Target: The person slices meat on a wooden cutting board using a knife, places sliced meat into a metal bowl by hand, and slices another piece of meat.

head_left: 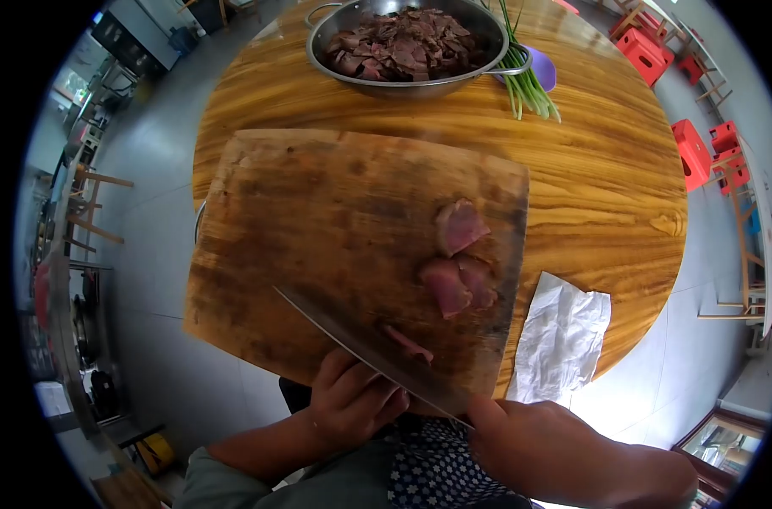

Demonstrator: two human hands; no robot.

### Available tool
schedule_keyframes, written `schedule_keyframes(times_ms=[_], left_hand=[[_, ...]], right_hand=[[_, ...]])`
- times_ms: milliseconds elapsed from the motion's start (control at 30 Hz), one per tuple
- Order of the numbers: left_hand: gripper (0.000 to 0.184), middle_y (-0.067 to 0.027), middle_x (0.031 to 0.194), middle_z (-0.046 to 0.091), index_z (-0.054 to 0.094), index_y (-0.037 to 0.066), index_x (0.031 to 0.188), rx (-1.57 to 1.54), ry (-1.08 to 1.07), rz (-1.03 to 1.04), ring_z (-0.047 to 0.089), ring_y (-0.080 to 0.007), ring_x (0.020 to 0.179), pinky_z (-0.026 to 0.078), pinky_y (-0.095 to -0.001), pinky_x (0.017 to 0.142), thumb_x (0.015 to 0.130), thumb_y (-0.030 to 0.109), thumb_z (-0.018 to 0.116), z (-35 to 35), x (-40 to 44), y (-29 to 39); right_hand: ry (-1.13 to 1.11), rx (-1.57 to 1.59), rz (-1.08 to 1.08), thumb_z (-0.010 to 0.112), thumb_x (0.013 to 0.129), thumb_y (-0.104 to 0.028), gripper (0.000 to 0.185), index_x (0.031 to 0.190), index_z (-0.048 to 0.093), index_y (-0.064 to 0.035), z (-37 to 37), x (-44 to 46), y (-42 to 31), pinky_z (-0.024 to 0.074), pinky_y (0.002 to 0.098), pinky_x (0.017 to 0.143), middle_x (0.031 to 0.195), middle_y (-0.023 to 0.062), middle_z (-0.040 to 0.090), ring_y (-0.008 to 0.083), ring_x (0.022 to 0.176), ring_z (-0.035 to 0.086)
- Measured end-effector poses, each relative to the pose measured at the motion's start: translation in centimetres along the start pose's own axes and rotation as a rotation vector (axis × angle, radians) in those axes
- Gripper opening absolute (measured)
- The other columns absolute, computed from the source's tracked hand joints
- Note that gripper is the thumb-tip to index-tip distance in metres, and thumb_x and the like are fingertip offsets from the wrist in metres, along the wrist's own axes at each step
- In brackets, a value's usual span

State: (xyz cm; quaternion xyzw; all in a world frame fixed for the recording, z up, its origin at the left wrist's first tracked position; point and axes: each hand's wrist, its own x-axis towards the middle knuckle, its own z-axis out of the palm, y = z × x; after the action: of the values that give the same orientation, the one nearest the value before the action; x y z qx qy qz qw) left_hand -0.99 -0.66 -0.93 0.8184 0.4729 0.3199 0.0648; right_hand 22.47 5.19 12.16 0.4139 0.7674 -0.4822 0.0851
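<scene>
My right hand [530, 437] grips a large kitchen knife [356, 339], its blade slanting across the near part of a wooden cutting board [318, 220]. Curled against the near side of the blade, my left hand [356, 394] has its fingers bent; whatever lies under them is hidden. Just beyond the blade is a thin slice of meat [410, 343]. Several chunks of pinkish-brown meat [461, 227] lie toward the right side of the board.
On the round wooden table [606, 195], a metal pan [403, 83] full of sliced meat stands at the back. Green onions [528, 89] and a purple object [541, 66] lie beside it. A crumpled white cloth or paper [562, 335] rests at the right. Red stools [691, 153] stand beyond.
</scene>
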Motion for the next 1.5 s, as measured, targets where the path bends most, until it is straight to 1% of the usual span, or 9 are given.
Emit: schedule_keyframes(times_ms=[100, 200, 267, 667, 900, 967, 1200, 1267, 1500], left_hand=[[0.032, -0.0093, 0.111, 0.067, 0.074, 0.003, 0.106, -0.024, 0.025, -0.025, 0.068, -0.0309, 0.101, 0.056, -0.0418, 0.085, 0.078, 0.015, 0.082, 0.2, 0.1, 0.1], [0.03, -0.0091, 0.112, 0.067, 0.074, 0.003, 0.102, -0.061, 0.052, -0.002, 0.067, -0.0314, 0.1, 0.056, -0.0417, 0.085, 0.075, 0.014, 0.083, 0.4, 0.0, -0.1], [0.03, -0.009, 0.11, 0.066, 0.074, 0.004, 0.099, -0.088, 0.055, 0.022, 0.067, -0.0313, 0.099, 0.056, -0.0431, 0.084, 0.073, 0.013, 0.085, 0.4, 0.1, -0.2], [0.026, -0.0098, 0.11, 0.069, 0.075, 0.001, 0.096, -0.086, 0.031, -0.002, 0.065, -0.0303, 0.102, 0.056, -0.0392, 0.083, 0.071, 0.008, 0.078, 0.4, 0.2, 0.0], [0.027, -0.0093, 0.111, 0.069, 0.075, 0.001, 0.097, -0.08, 0.028, 0.013, 0.064, -0.0293, 0.105, 0.055, -0.0369, 0.085, 0.071, 0.008, 0.079, 0.5, 0.4, 0.0], [0.029, -0.009, 0.112, 0.069, 0.075, 0.001, 0.097, -0.131, 0.018, -0.032, 0.065, -0.0289, 0.105, 0.055, -0.0359, 0.085, 0.069, 0.007, 0.079, 0.3, 0.4, -0.1], [0.029, -0.0082, 0.112, 0.071, 0.075, 0.002, 0.096, -0.078, 0.078, -0.007, 0.065, -0.0275, 0.104, 0.055, -0.0344, 0.086, 0.067, 0.004, 0.078, 0.3, 0.7, 0.2], [0.027, -0.0084, 0.112, 0.071, 0.075, 0.002, 0.095, -0.097, 0.094, 0.002, 0.065, -0.027, 0.104, 0.055, -0.034, 0.086, 0.068, 0.004, 0.078, 0.6, 0.4, 0.1], [0.025, -0.0101, 0.11, 0.068, 0.073, 0.003, 0.095, -0.067, 0.117, 0.011, 0.066, -0.0325, 0.103, 0.055, -0.0435, 0.09, 0.072, 0.007, 0.079, 0.4, 0.0, 0.0]], right_hand=[[-0.252, 0.032, 0.251, 0.057, 0.098, -0.018, 0.022, 0.103, 0.046, 0.0007, -1.0, 0.8, -1.1, 0.0532, 0.0491, 0.06, 0.075, 0.0226, 0.065, 0.0423, 0.07, 0.067], [0.049, 0.105, 0.086, 0.053, 0.093, -0.008, 0.018, 0.108, 0.048, 0.0009, 0.4, -2.1, 0.2, 0.0518, 0.0517, 0.055, 0.072, 0.0243, 0.064, 0.0429, 0.066, 0.067], [-0.264, 0.11, 0.307, 0.052, 0.091, -0.007, 0.031, 0.118, 0.044, 0.0063, -0.2, -3.4, 0.6, 0.0532, 0.0525, 0.066, 0.086, 0.027, 0.066, 0.0459, 0.079, 0.067], [0.153, -0.074, -0.08, 0.055, 0.099, -0.012, 0.024, 0.118, 0.05, 0.0028, 1.9, -1.1, 1.0, 0.0513, 0.0451, 0.049, 0.066, 0.0148, 0.063, 0.0353, 0.051, 0.063], [-0.161, -0.045, 0.161, 0.051, 0.088, -0.003, 0.036, 0.122, 0.044, 0.008, 0.2, -1.0, 0.7, 0.0543, 0.0514, 0.059, 0.079, 0.0261, 0.065, 0.0422, 0.072, 0.068], [-0.264, 0.015, 0.238, 0.054, 0.099, -0.02, 0.024, 0.107, 0.044, 0.0006, -1.1, 1.4, -0.6, 0.0543, 0.0496, 0.062, 0.074, 0.0233, 0.067, 0.0433, 0.071, 0.069], [-0.243, -0.007, 0.306, 0.054, 0.099, -0.02, 0.024, 0.109, 0.045, 0.0, 0.6, -0.7, 0.0, 0.0538, 0.0507, 0.063, 0.075, 0.0225, 0.067, 0.0443, 0.071, 0.068], [-0.124, -0.099, 0.248, 0.051, 0.088, -0.003, 0.033, 0.118, 0.045, 0.0087, 2.4, -2.8, 1.7, 0.0547, 0.05, 0.058, 0.076, 0.0246, 0.065, 0.0412, 0.071, 0.068], [-0.149, -0.062, 0.161, 0.058, 0.097, -0.019, 0.024, 0.106, 0.047, 0.0, 0.4, 2.5, 0.2, 0.0534, 0.0506, 0.061, 0.075, 0.0238, 0.067, 0.0445, 0.072, 0.068]])
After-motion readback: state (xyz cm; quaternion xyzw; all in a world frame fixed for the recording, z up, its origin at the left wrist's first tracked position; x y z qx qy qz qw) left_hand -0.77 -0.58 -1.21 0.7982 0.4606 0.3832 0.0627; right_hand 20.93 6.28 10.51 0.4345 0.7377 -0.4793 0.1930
